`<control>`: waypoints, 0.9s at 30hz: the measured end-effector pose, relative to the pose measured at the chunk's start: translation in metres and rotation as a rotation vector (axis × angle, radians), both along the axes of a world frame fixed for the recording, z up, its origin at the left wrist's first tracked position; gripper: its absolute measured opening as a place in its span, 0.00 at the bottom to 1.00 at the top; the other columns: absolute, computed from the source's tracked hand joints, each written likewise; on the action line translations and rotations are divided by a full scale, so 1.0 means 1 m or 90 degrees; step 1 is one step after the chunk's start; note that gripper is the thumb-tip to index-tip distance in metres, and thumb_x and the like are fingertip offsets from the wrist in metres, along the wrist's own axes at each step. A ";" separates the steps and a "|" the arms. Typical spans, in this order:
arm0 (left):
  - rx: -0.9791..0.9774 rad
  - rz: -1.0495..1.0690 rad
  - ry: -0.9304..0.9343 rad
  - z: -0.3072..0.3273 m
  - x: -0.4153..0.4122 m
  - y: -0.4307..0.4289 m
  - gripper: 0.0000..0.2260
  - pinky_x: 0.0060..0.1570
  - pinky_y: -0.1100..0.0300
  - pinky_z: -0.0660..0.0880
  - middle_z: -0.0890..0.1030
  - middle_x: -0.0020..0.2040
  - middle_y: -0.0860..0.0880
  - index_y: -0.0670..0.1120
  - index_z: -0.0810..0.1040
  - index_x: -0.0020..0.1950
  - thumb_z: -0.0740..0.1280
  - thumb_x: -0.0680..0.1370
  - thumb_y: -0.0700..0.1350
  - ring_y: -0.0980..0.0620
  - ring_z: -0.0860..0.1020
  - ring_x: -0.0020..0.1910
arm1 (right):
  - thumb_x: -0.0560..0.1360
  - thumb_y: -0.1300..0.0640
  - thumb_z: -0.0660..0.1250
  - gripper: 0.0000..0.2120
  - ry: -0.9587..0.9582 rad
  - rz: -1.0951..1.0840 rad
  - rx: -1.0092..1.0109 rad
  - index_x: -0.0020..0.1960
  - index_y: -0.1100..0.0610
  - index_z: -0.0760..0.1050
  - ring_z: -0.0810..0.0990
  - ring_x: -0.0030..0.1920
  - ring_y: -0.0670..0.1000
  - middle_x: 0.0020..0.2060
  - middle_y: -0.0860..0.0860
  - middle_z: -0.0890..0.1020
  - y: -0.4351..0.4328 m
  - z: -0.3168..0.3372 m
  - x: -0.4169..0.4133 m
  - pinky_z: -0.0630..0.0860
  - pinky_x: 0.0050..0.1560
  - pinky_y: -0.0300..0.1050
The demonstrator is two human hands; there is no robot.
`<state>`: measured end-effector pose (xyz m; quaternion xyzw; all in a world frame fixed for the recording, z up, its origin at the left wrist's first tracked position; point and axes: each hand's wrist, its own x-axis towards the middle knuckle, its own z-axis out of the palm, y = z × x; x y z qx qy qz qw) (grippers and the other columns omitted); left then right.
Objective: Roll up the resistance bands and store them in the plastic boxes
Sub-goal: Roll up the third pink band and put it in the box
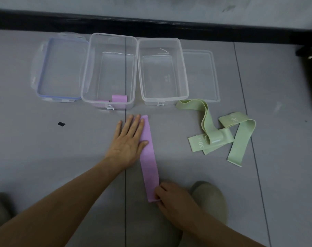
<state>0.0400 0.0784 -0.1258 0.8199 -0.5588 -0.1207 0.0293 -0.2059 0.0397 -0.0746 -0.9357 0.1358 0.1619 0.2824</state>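
Head view: we lay a purple band (149, 163) lengthwise on the grey floor (44, 148), our left hand (128, 143) pressing flat on its far end, fingers straight, while our right hand (171, 196) pinches the near end, the grip closed on the strip. To roll well, we judge, the first turn must start tight and square, edges aligned, the strip kept taut. From the grip the band runs away toward the left box (86, 68), where a rolled purple band (119, 98) lies; green bands (240, 139) wait to the right.
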 end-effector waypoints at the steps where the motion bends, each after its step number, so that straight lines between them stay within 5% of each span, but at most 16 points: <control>1: -0.002 -0.028 -0.005 0.001 0.001 -0.006 0.31 0.74 0.39 0.53 0.53 0.80 0.45 0.43 0.53 0.79 0.48 0.81 0.59 0.43 0.50 0.79 | 0.72 0.51 0.64 0.06 -0.016 0.005 -0.017 0.46 0.50 0.69 0.75 0.43 0.52 0.43 0.49 0.75 0.003 -0.002 0.002 0.72 0.36 0.48; 8: -0.004 -0.088 -0.059 0.015 0.016 -0.038 0.31 0.73 0.40 0.56 0.54 0.79 0.42 0.42 0.53 0.79 0.57 0.81 0.56 0.39 0.54 0.77 | 0.68 0.53 0.72 0.11 -0.096 -0.043 -0.090 0.49 0.51 0.74 0.76 0.41 0.49 0.43 0.49 0.78 0.010 -0.011 0.030 0.76 0.33 0.42; 15: -0.142 -0.155 0.040 0.011 -0.028 0.021 0.28 0.70 0.48 0.65 0.73 0.70 0.43 0.44 0.71 0.72 0.69 0.72 0.40 0.42 0.70 0.70 | 0.63 0.56 0.76 0.12 -0.134 -0.001 -0.154 0.45 0.55 0.78 0.75 0.36 0.53 0.38 0.51 0.79 -0.003 -0.012 0.038 0.72 0.32 0.45; 19: -0.108 -0.146 0.049 0.008 -0.029 0.044 0.23 0.71 0.46 0.64 0.70 0.72 0.43 0.44 0.68 0.74 0.62 0.79 0.47 0.42 0.68 0.71 | 0.67 0.51 0.75 0.11 -0.096 0.074 -0.120 0.46 0.53 0.79 0.75 0.40 0.52 0.42 0.50 0.79 0.010 -0.012 0.018 0.73 0.34 0.45; 24: 0.038 -0.162 -0.004 0.010 -0.038 0.056 0.32 0.74 0.40 0.54 0.55 0.79 0.44 0.49 0.58 0.79 0.59 0.78 0.61 0.41 0.54 0.78 | 0.67 0.53 0.73 0.07 -0.096 0.092 -0.134 0.43 0.52 0.78 0.74 0.39 0.51 0.41 0.48 0.78 0.022 -0.008 0.003 0.70 0.33 0.44; 27: 0.003 -0.102 0.011 0.024 -0.051 0.063 0.28 0.72 0.42 0.61 0.63 0.76 0.42 0.48 0.66 0.75 0.60 0.78 0.59 0.40 0.62 0.74 | 0.68 0.51 0.73 0.09 -0.095 0.054 -0.105 0.46 0.53 0.79 0.76 0.41 0.52 0.43 0.49 0.80 0.024 -0.010 0.005 0.75 0.37 0.45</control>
